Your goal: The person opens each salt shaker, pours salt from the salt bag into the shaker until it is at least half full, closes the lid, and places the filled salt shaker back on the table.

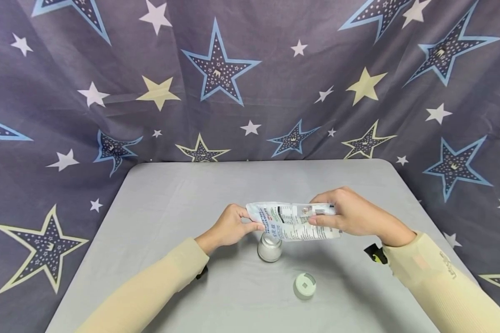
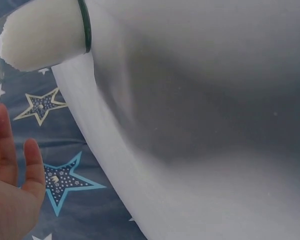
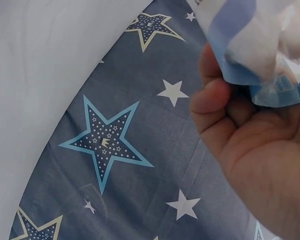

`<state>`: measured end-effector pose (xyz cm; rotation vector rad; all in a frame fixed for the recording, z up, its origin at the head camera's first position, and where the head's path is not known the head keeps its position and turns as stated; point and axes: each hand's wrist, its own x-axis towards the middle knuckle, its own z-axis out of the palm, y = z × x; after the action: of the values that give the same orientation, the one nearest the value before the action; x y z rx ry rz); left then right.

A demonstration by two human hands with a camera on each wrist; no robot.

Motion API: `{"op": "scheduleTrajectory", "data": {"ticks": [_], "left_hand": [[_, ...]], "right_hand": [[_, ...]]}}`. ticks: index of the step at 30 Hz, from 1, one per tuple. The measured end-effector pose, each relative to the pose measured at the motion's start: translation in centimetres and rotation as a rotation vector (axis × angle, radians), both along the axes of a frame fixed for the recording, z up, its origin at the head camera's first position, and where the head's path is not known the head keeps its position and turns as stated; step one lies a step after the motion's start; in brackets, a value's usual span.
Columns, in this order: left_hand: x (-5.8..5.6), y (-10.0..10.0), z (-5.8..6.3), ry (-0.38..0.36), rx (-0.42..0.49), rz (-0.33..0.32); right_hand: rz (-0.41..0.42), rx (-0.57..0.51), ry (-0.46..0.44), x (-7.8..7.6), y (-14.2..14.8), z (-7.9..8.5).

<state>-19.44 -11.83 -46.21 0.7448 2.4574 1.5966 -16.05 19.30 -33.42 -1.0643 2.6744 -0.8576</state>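
A white and blue printed plastic bag (image 1: 293, 222) is held sideways between both hands. My left hand (image 1: 232, 225) pinches its left end, thumb in front. My right hand (image 1: 350, 213) grips the right end; in the right wrist view, fingers of the right hand (image 3: 260, 145) curl round the blue-edged bag (image 3: 245, 45). Under the bag's left end stands a small glass jar (image 1: 269, 249), its mouth partly hidden by the bag. Up close, the jar (image 2: 45, 35) looks nearly full of white grains and has a dark green ring at its base. Two raised fingers of the left hand (image 2: 20, 185) show near it.
A pale green round lid (image 1: 304, 286) lies on the grey-covered table (image 1: 216, 296), nearer than the jar and to its right. A dark starry curtain (image 1: 266, 83) hangs behind and beside the table.
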Motion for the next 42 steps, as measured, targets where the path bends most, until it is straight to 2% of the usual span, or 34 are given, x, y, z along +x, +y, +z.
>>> {"op": "scheduleTrajectory", "data": {"ticks": [18, 42], "left_hand": [[-0.17, 0.04, 0.08, -0.001, 0.001, -0.005], [-0.31, -0.06, 0.07, 0.009, -0.017, -0.003]], "right_hand": [[-0.007, -0.009, 0.022, 0.14, -0.31, 0.21], [-0.001, -0.002, -0.002, 0.16, -0.18, 0.16]]}}
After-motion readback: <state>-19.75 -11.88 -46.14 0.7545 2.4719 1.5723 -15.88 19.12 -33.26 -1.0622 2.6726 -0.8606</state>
